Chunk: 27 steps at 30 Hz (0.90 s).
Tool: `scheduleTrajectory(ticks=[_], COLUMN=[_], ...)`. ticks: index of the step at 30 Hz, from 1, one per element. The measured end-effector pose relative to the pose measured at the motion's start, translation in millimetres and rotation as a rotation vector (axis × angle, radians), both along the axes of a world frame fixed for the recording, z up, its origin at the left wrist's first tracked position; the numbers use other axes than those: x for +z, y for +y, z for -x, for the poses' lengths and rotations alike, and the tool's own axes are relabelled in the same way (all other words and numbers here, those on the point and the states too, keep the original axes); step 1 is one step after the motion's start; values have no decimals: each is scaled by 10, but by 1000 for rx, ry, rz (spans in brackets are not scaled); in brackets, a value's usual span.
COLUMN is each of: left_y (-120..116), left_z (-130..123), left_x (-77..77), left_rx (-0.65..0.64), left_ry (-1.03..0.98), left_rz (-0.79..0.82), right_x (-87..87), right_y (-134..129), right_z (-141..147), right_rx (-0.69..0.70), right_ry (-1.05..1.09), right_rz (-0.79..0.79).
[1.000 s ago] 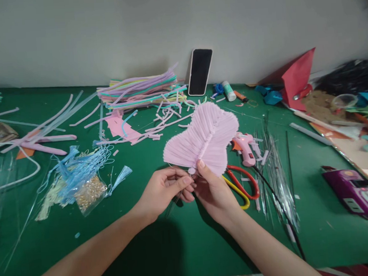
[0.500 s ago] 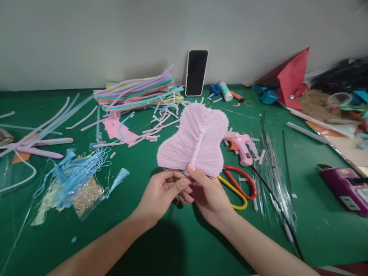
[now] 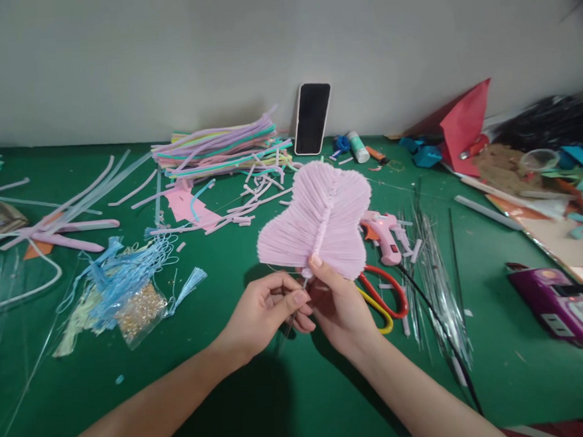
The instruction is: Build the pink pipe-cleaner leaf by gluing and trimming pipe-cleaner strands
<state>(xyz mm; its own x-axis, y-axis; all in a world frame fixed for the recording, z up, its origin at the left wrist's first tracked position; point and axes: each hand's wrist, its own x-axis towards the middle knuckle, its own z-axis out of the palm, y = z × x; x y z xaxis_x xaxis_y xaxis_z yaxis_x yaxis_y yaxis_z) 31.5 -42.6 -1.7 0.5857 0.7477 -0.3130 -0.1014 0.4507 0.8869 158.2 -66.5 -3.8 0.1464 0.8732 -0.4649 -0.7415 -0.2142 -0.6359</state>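
Note:
A fuzzy pale pink pipe-cleaner leaf (image 3: 316, 223) with a twisted spine is held up over the green table. My right hand (image 3: 340, 301) grips it at the base, thumb lying on the lower end of the spine. Just below, my left hand (image 3: 272, 310) pinches the thin wire stem (image 3: 303, 285) between thumb and fingers. Loose wire ends trail under the left fingers. Scissors (image 3: 384, 298) with red and yellow handles lie behind my right hand, partly covered by it.
Behind the leaf lie a pink glue gun (image 3: 385, 235) and thin wires (image 3: 436, 281). A bundle of pipe cleaners (image 3: 221, 147) and a propped phone (image 3: 313, 118) stand at the back. Blue tassels (image 3: 108, 278) and a bag of gold beads (image 3: 142, 312) lie left; a purple device (image 3: 562, 303) sits right.
The leaf and my right hand have shifted slightly right. My left hand has pulled a little away from the leaf's base, so a short length of wire stem now shows.

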Motion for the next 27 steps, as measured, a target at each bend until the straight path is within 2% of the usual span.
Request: scheduleTrajectory(ticks=[3, 7, 14, 18, 27], left_y=[-2, 13, 62, 63, 6], left_z=[8, 18, -70, -133, -219], left_x=[1, 20, 124, 169, 179], left_rx=[-24, -45, 159, 183, 210], left_ry=[4, 60, 55, 44, 46], left_rz=[11, 33, 28, 58, 120], right_x=[12, 29, 28, 8, 21], right_y=[18, 23, 7, -6, -38], right_z=[-24, -37, 0, 13, 24], right_rx=[-76, -79, 0, -50, -61], right_ry=[-2, -9, 1, -11, 12], right_rz=[20, 17, -60, -35, 36])
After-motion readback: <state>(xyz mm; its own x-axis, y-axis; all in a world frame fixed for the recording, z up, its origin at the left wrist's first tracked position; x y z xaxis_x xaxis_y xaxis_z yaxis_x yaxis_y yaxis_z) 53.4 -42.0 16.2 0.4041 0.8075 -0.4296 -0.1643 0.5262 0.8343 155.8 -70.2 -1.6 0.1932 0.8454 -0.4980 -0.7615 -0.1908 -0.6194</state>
